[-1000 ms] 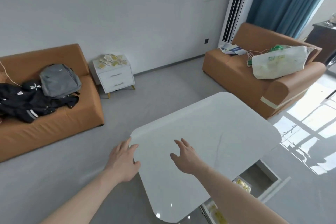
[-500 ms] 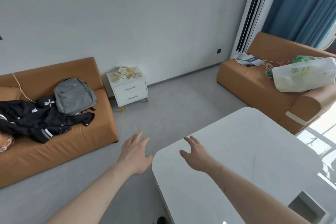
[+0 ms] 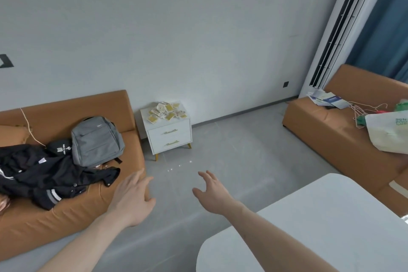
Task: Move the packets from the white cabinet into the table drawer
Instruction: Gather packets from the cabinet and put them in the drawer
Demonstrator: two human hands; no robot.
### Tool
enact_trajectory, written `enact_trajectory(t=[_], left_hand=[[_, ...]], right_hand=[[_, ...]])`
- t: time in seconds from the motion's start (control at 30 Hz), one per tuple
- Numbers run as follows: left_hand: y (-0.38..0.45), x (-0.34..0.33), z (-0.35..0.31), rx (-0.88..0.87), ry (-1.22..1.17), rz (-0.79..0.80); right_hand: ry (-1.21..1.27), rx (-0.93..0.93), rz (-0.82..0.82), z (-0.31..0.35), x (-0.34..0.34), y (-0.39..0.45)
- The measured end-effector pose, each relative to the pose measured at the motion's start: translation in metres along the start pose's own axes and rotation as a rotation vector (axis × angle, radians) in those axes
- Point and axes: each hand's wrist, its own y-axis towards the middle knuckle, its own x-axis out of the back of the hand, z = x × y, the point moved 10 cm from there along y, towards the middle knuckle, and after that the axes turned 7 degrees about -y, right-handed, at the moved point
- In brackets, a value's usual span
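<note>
Both of your hands are held out in front of you over the grey floor [image 3: 231, 157], low in the middle of the frame, and neither one holds anything. Your left hand [image 3: 132, 199] sits at lower centre-left with its fingers spread and relaxed, its grip open, overlapping the near corner of the orange sofa [image 3: 66, 216] in the picture. Your right hand [image 3: 212, 194] is just right of it, palm down, fingers loosely fanned and slightly bent, its grip open as well. The packets [image 3: 166, 111] lie in a loose yellow-and-white heap on top of the white cabinet [image 3: 169, 137], which stands against the wall at centre frame, just beside the sofa's right end and well apart from both hands. The cabinet shows two drawer fronts with gold handles, both pushed in. The white counter [image 3: 320, 227] fills the lower right corner, with your right forearm crossing above its rounded near edge; its drawer cannot be seen from here. On the sofa at left rest a grey backpack [image 3: 97, 141] and a black jacket [image 3: 44, 174], touching each other. A second orange sofa [image 3: 326, 130] at the right edge carries papers [image 3: 326, 99] and a white bag [image 3: 388, 132]. A tall white air conditioner [image 3: 344, 28] stands in the upper right, next to a blue curtain [image 3: 388, 28].
</note>
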Motion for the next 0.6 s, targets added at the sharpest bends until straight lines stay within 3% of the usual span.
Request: enact_trajectory(t=[0.6], left_hand=[[0.328, 0.077, 0.105, -0.094, -0.017, 0.09]], right_hand=[[0.009, -0.138, -0.088, 0.074, 0.044, 0.289]])
